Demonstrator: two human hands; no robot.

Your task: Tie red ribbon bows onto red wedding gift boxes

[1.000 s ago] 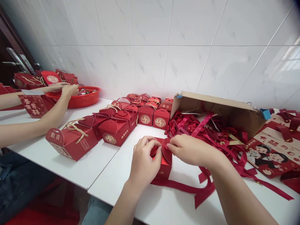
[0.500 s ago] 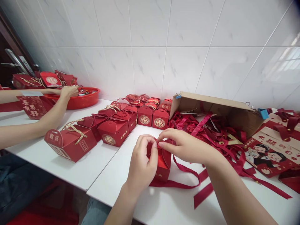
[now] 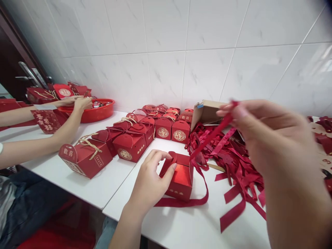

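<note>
A small red gift box [image 3: 183,178] stands on the white table in front of me, its top flaps partly folded in. My left hand [image 3: 151,176] grips its left side, thumb and forefinger closed at the top flap. High on the right, my right hand [image 3: 275,138] pinches the end of a dark red ribbon [image 3: 211,139], pulled taut up from the box's top right side. More of the ribbon loops on the table around the front of the box. Motion blurs my right hand.
Finished-looking red boxes [image 3: 132,145] stand in rows to the left and back. Loose ribbons [image 3: 233,162] spill from a cardboard carton [image 3: 207,112]. At the left, a person's hands [image 3: 83,103] are over a red basin [image 3: 100,111]. A tiled wall [image 3: 166,76] closes the back.
My right hand has left the box top and risen up and right, drawing the ribbon end with it. My left hand stays on the box. The view has shifted slightly.
</note>
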